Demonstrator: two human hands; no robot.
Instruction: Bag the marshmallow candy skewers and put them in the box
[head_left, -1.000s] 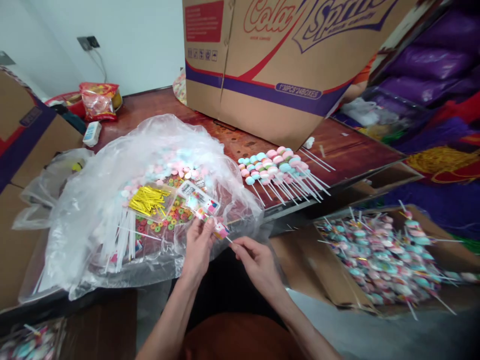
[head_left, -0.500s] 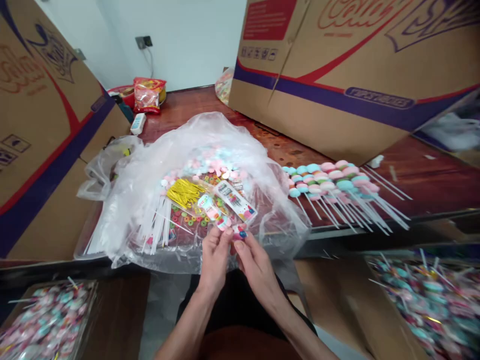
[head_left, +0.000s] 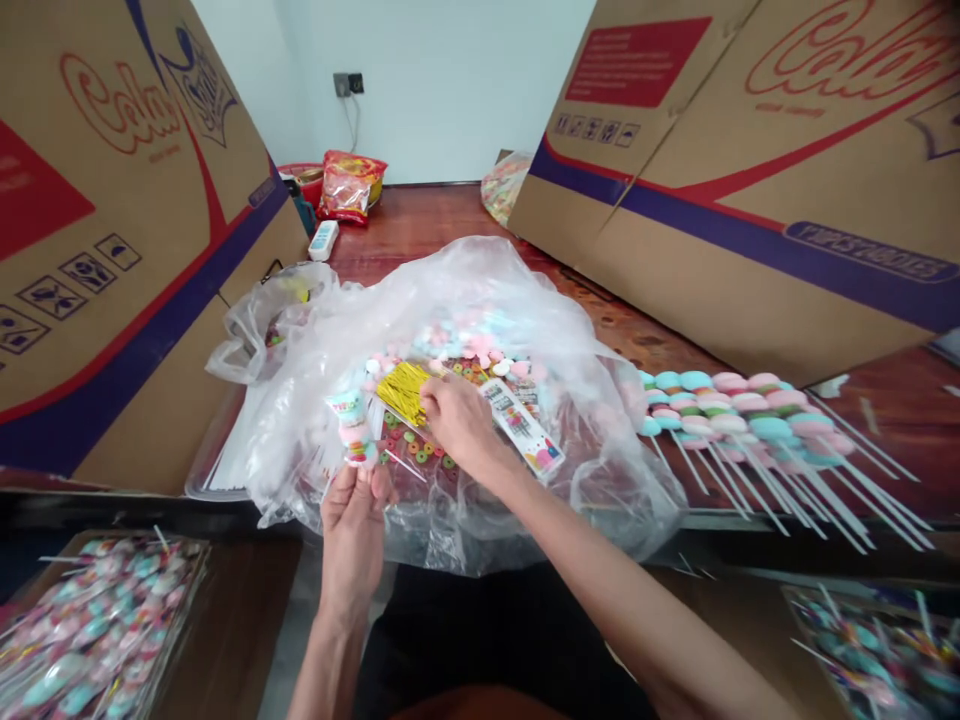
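Note:
My left hand [head_left: 352, 520] is closed in a pinch round the gathered bottom of a wrapped marshmallow lollipop [head_left: 354, 428], which stands upright in its printed clear bag, pink and pale blue inside. My right hand [head_left: 459, 415] has its fingers pinched together on the right end of a pile of gold twist ties [head_left: 403, 392]; how many are between the fingertips is hidden. Right of that hand lies a stack of printed clear bags [head_left: 525, 428]. Ring-shaped candies [head_left: 420, 442] in several colours lie under and around the ties, with loose marshmallows [head_left: 484, 345] behind.
A clear plastic sheet [head_left: 480, 265] drapes round the tray of candy. Marshmallow skewers [head_left: 750, 405] are lined up on the right of the table. Large cartons [head_left: 97, 250] flank both sides. Boxes of wrapped lollipops [head_left: 97, 630] stand below the table edge.
My hands have parted: the left has moved left with the wrapped lollipop, the right has moved onto the gold twist ties. The camera view has turned slightly left.

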